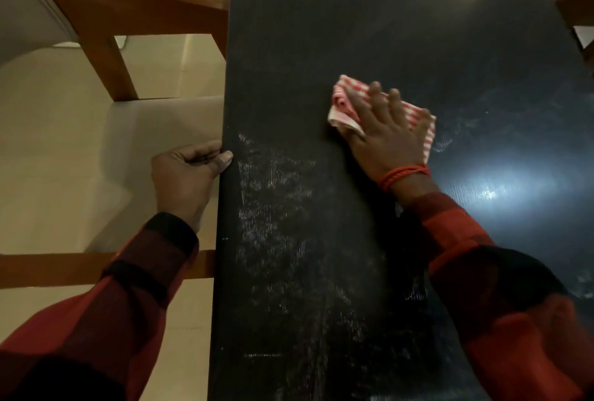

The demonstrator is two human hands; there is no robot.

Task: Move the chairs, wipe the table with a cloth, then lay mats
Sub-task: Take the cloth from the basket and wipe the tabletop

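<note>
The dark, smeared wooden desk [321, 240] stands on pale floor tiles [48, 143]. The right hand [389, 137] presses a red-and-white striped cloth [344, 101] with spread fingers; the left hand [186, 172] curls its fingers on the desk edge, beside a brown wooden chair [106, 47].

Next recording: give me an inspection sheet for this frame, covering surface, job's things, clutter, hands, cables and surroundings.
Surface: dark table, pale smears near its left edge, light glare at right.
Job's things: red-and-white striped cloth lying on the table; no mats seen.
Clutter: nothing seen.
Hands: right hand pressing flat on the cloth; left hand curled at the table's left edge, thumb on top.
Cables: nothing seen.
Surroundings: wooden chair with pale seat left of the table; another wooden piece at far right; pale floor.
</note>
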